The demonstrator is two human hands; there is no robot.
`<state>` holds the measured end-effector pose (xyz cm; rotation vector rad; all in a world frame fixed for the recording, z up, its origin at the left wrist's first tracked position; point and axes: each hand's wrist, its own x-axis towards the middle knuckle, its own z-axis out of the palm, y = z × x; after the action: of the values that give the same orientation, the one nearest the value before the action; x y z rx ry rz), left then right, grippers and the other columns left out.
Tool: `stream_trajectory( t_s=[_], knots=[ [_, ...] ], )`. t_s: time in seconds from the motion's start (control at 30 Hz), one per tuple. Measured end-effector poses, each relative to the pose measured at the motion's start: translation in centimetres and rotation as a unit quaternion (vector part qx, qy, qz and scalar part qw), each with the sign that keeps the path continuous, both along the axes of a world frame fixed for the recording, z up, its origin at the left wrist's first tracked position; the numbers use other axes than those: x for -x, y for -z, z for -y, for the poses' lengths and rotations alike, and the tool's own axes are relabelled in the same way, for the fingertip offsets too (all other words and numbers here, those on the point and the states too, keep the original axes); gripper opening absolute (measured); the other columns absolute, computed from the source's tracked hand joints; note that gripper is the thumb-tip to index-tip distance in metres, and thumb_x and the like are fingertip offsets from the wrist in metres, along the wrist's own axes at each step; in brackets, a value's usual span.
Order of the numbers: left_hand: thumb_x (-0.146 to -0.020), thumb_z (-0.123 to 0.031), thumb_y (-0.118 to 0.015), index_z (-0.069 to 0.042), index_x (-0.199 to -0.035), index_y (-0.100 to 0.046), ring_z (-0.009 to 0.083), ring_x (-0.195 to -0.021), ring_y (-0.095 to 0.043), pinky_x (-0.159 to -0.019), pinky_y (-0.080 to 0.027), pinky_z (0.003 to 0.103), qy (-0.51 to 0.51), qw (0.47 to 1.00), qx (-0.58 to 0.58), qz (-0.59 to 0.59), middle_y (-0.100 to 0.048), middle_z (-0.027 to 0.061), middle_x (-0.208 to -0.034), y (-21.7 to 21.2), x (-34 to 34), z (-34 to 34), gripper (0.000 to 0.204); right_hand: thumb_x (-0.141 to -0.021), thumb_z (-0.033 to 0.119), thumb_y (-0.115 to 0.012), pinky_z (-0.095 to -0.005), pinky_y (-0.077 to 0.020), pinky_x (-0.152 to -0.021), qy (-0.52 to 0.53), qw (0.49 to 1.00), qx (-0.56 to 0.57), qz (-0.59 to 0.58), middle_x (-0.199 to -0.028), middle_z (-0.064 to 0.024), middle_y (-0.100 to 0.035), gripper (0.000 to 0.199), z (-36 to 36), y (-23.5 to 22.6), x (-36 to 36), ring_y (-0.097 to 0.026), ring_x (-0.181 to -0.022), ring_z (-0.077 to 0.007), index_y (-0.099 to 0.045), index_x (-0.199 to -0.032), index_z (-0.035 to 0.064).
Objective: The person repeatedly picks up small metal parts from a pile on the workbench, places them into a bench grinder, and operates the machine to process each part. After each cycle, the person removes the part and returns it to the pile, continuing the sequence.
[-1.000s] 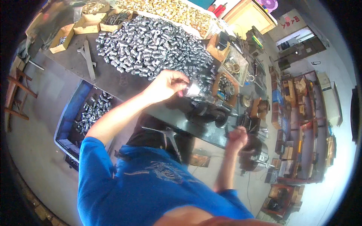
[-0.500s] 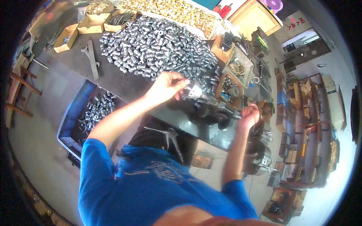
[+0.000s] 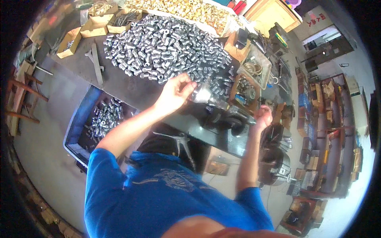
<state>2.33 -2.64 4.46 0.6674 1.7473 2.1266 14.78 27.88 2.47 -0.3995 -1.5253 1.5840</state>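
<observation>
My left hand (image 3: 174, 94) is pinched, thumb against fingers, just left of a shiny metal drill chuck (image 3: 203, 96). Whatever its fingertips hold is too small to make out. The chuck sits at the left end of a small bench machine (image 3: 228, 109) with dark round wheels below its shaft. At the shaft's right end is my right hand (image 3: 262, 119), its fingers curled and blurred; whether it grips anything there does not show. Beyond the machine lies a large heap of silvery hex metal fittings (image 3: 162, 47) on the dark bench (image 3: 123, 85).
A blue bin (image 3: 73, 131) with more fittings stands below the bench at left. Brass parts (image 3: 178, 10) fill the far side. A flat metal tool (image 3: 94, 63), a small carton (image 3: 69, 43) and a parts box (image 3: 244, 93) surround the heap. Shelves (image 3: 333, 135) line the right.
My left hand has drawn slightly left, away from the chuck. My right hand's fingers have shifted at the shaft's end. The whole view has tilted a little.
</observation>
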Motion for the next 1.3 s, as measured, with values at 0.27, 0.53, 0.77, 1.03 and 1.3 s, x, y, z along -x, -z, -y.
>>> stream_trajectory(
  t_s=[0.27,0.53,0.77,1.03,1.3],
  knots=[
    [-0.092,-0.015,-0.052,-0.005,-0.083,-0.049,0.0053,-0.057,-0.047,-0.048,-0.038,0.021,-0.005,0.996,0.009,-0.088,-0.049,-0.0008,-0.065,1.2,0.1,-0.5,0.014,-0.083,0.017,-0.049,-0.0225,-0.0303,-0.044,0.077,0.947,0.310,0.023,-0.061,0.0026,-0.041,0.014,3.5,6.0,-6.3,-0.038,-0.051,-0.0079,-0.054,-0.081,0.0045],
    [-0.092,-0.013,-0.050,-0.003,-0.081,-0.048,0.0062,-0.056,-0.044,-0.048,-0.036,0.022,0.003,0.999,-0.027,-0.041,-0.048,-0.0006,-0.064,0.7,0.1,-1.4,0.015,-0.081,0.024,-0.057,-0.0228,-0.0177,-0.040,-0.008,0.967,0.250,-0.040,-0.054,0.0044,-0.028,0.021,5.1,3.2,-9.9,-0.024,-0.045,-0.0062,-0.051,-0.077,0.0049],
    [-0.092,-0.013,-0.051,-0.004,-0.082,-0.047,0.0059,-0.058,-0.042,-0.051,-0.035,0.022,0.001,0.999,-0.012,-0.051,-0.046,-0.0014,-0.066,1.3,-0.1,-1.3,0.014,-0.085,0.016,-0.048,-0.0211,-0.0179,-0.040,-0.055,0.976,0.206,-0.053,-0.053,0.0047,-0.026,0.013,5.9,-2.0,-9.7,-0.023,-0.044,-0.0051,-0.048,-0.078,0.0048],
    [-0.092,-0.013,-0.051,-0.005,-0.081,-0.047,0.0049,-0.057,-0.041,-0.050,-0.034,0.021,-0.003,0.999,-0.002,-0.051,-0.045,-0.0027,-0.065,0.5,-0.3,-1.0,0.014,-0.083,0.012,-0.044,-0.0212,-0.0170,-0.037,-0.048,0.974,0.214,-0.051,-0.052,0.0038,-0.028,0.012,5.4,-1.8,-9.7,-0.023,-0.042,-0.0052,-0.050,-0.077,0.0035],
    [-0.090,-0.009,-0.052,-0.004,-0.079,-0.049,0.0042,-0.058,-0.041,-0.049,-0.033,0.022,-0.062,0.995,0.008,-0.083,-0.048,-0.0023,-0.064,0.9,0.0,-1.9,0.013,-0.087,0.016,-0.046,-0.0213,-0.0181,-0.038,0.021,0.973,0.224,-0.048,-0.056,0.0041,-0.029,0.018,6.3,1.1,-9.8,-0.024,-0.045,-0.0051,-0.049,-0.074,0.0054]
  ],
)
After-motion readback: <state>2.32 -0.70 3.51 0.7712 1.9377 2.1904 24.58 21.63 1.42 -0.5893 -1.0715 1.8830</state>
